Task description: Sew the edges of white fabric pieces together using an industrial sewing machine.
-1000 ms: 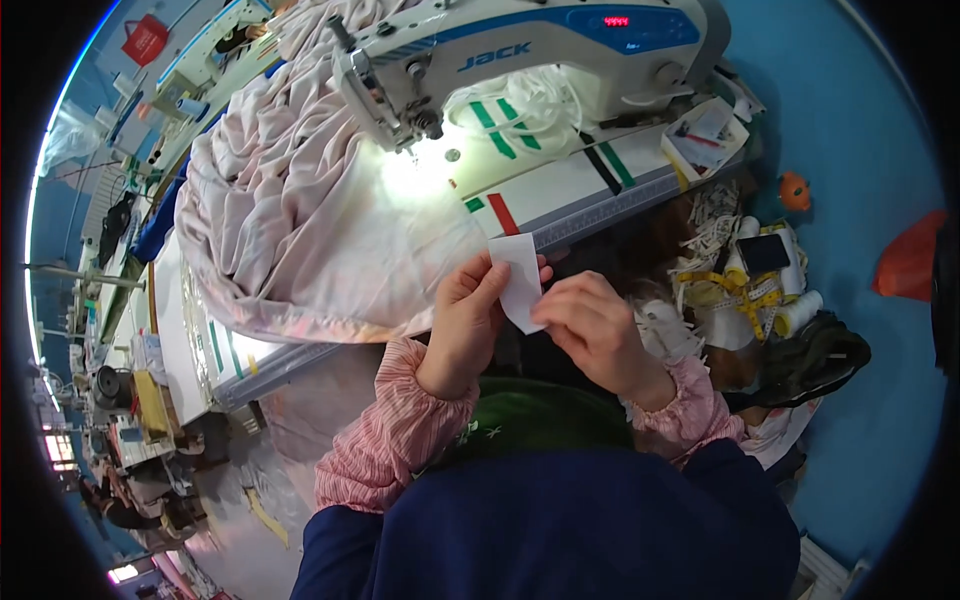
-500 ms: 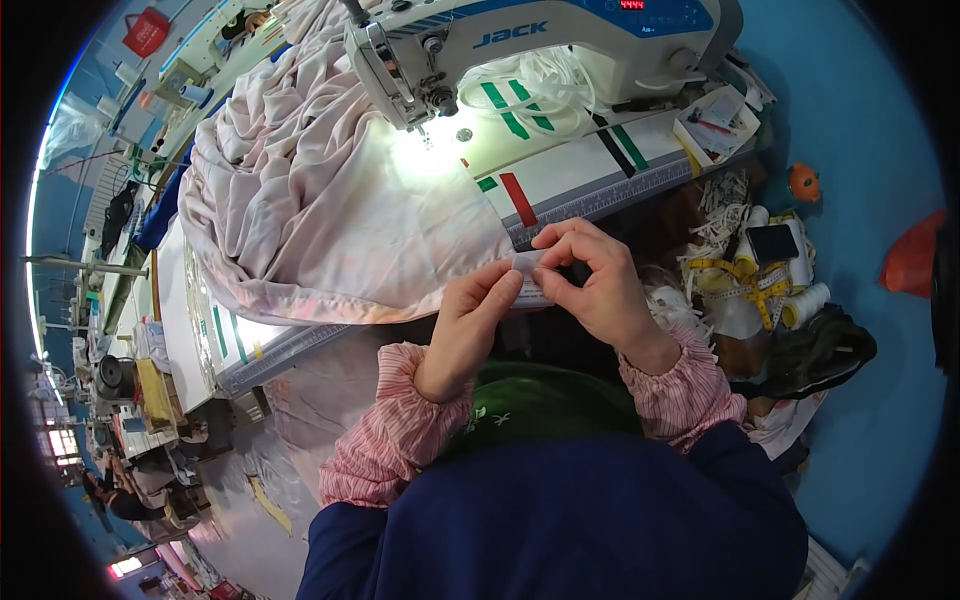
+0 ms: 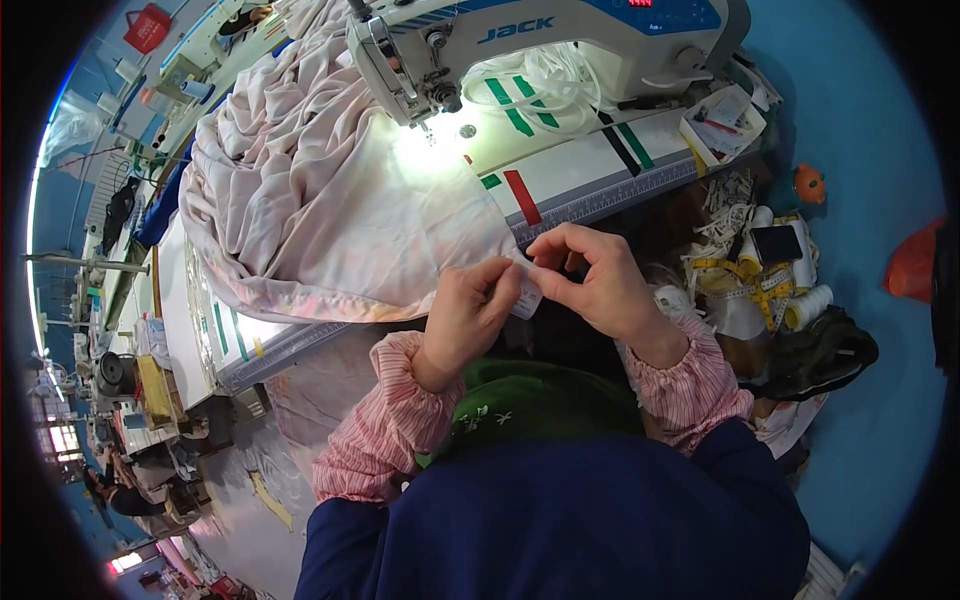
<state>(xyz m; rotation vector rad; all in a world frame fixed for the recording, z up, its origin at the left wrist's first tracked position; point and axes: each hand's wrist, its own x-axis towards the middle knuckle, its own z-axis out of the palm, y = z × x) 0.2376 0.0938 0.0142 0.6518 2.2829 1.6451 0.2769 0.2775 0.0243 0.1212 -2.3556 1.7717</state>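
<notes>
A pale pink-and-cream fabric (image 3: 350, 240) lies heaped on the sewing table, its hemmed corner reaching the front edge. At that corner my left hand (image 3: 468, 315) is closed, pinching the fabric's edge with thumb and forefinger. A small white label (image 3: 527, 297) with faint print hangs at the same spot, between my two hands. My right hand (image 3: 600, 285) pinches the label's upper part between thumb and forefinger, its other fingers curled. The fingertips hide where label and fabric meet. Behind them stands the sewing machine (image 3: 560, 50), its lamp lighting the fabric under the needle.
A ruler strip (image 3: 600, 203) runs along the table's front edge. White tape (image 3: 560, 85) is coiled behind the needle. A small open box (image 3: 722, 125) sits at the right end. Beside the table are thread spools (image 3: 808, 307), a yellow measuring tape (image 3: 768, 290) and a dark phone-like object (image 3: 777, 243).
The label, earlier held flatter between both hands, now hangs downward at the fabric corner. My left fingers have curled in further, and the right hand has shifted slightly.
</notes>
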